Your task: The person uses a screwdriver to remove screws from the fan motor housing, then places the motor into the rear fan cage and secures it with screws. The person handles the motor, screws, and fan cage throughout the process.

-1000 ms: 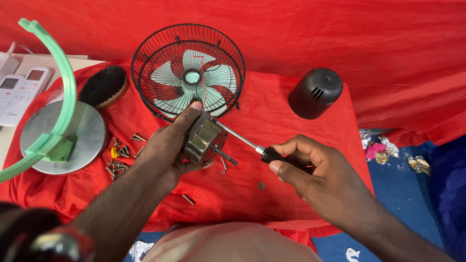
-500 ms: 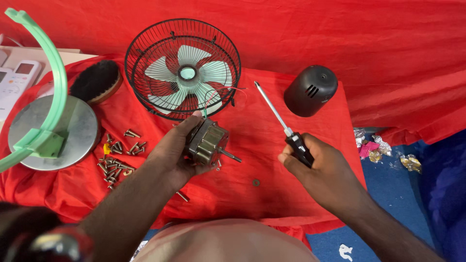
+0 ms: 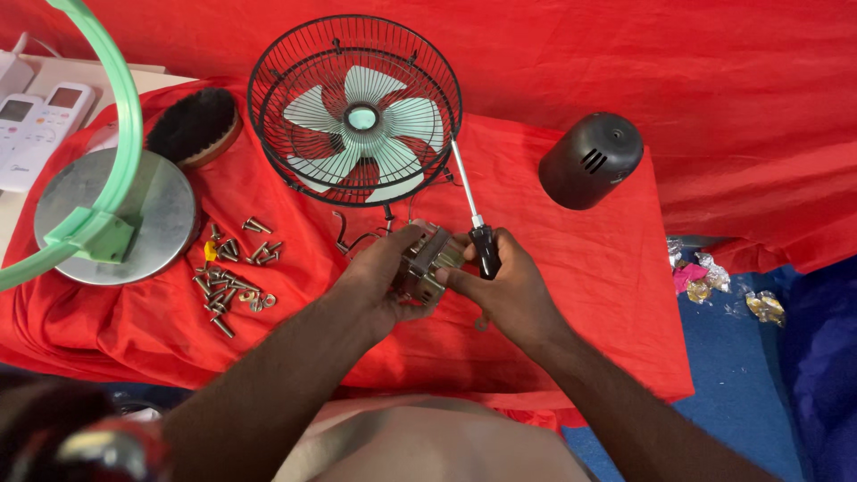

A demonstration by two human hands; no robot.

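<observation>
Both hands meet at centre frame over the red cloth point(image 3: 571, 268) covering the table. Left hand point(image 3: 379, 277) cups a small metal fan motor point(image 3: 427, 266), fingers curled around its left side and underneath, thumb on top. Right hand point(image 3: 509, 290) touches the motor's right side with its fingertips and at the same time grips the black handle of a screwdriver point(image 3: 475, 223) against the palm; the shaft points up toward the upper middle of the frame, tip near the lower right rim of the fan cage. Motor sits between the two hands, just below the fan cage point(image 3: 354, 112), a black wire guard with a pale green blade inside, lying flat at upper centre. Thin wires run from the cage area down to the motor. Loose pile of screws point(image 3: 230, 277) at left centre, well apart from the hands. Round grey metal base point(image 3: 143, 210) with a green curved stand arm point(image 3: 120, 116) at the left edge. Black brush point(image 3: 192, 125) above the base, upper left. Two white remote controls point(image 3: 31, 120) at far upper left. Black motor cover point(image 3: 589, 161) at upper right, on the cloth. Crumpled wrappers point(image 3: 714, 277) on the blue floor at right.
</observation>
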